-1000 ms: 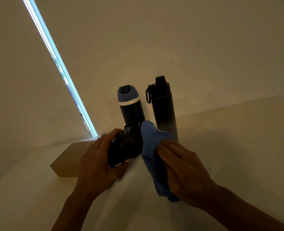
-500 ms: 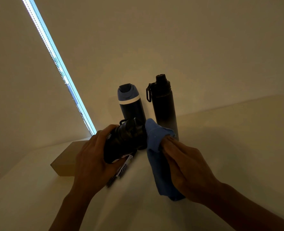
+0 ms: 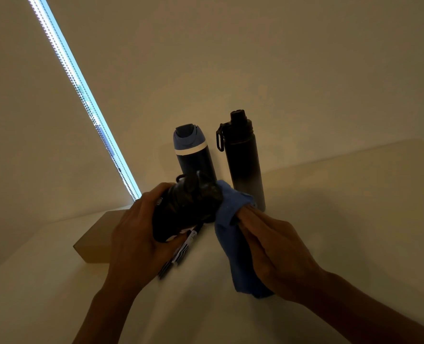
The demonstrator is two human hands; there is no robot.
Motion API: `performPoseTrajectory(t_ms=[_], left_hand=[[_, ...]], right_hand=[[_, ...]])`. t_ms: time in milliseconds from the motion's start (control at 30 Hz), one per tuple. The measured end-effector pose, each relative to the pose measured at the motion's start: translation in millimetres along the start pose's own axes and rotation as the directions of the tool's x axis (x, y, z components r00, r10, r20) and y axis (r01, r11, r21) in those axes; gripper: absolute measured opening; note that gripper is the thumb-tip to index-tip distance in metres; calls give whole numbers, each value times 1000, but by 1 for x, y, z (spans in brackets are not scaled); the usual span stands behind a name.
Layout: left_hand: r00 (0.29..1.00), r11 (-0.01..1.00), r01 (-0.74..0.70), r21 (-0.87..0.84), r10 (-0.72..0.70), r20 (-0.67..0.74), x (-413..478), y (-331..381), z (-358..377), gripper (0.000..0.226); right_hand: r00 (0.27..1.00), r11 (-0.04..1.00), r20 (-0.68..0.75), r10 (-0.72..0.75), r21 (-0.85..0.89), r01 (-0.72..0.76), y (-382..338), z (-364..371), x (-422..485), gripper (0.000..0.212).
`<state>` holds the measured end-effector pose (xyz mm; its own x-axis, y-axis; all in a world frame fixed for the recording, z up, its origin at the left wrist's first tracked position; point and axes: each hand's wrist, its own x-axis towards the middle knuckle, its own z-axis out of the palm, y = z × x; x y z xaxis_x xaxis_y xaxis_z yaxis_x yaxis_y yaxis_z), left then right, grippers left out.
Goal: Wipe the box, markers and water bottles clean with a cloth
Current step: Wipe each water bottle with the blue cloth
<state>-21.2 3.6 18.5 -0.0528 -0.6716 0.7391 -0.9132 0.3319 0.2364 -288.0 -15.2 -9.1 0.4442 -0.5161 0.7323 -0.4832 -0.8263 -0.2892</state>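
My left hand (image 3: 133,234) grips a black water bottle (image 3: 186,207), tilted with its cap end pointing away from me. My right hand (image 3: 275,249) holds a blue cloth (image 3: 233,234) and presses it against the bottle's right side. Beneath the held bottle lie markers (image 3: 181,252) on the white table (image 3: 342,207), partly hidden by my left hand. A cardboard box (image 3: 94,234) sits flat behind my left hand. Two more bottles stand upright at the back: a navy one with a light blue lid (image 3: 192,152) and a taller black one (image 3: 243,160).
A wall rises just behind the standing bottles. A bright strip of window light with a bead chain (image 3: 86,95) runs diagonally at the left. The room is dim.
The held bottle has been lifted and tilted a little more upward, uncovering the markers below. My right hand has slid the cloth along the bottle's side.
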Motion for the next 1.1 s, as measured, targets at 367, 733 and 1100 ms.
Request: performPoseTrajectory(t_ms=[367, 733, 1100], left_hand=[[999, 998, 4, 55, -7, 53, -3, -7, 9, 86], [998, 999, -10, 37, 7, 64, -2, -7, 9, 86], [999, 999, -11, 33, 10, 35, -2, -7, 5, 85]], right_hand=[[886, 904, 321, 333, 159, -397, 16, 24, 10, 54], [985, 972, -97, 141, 203, -119, -19, -9, 5, 40], [908, 897, -165, 385, 299, -326, 5, 0, 4, 68]])
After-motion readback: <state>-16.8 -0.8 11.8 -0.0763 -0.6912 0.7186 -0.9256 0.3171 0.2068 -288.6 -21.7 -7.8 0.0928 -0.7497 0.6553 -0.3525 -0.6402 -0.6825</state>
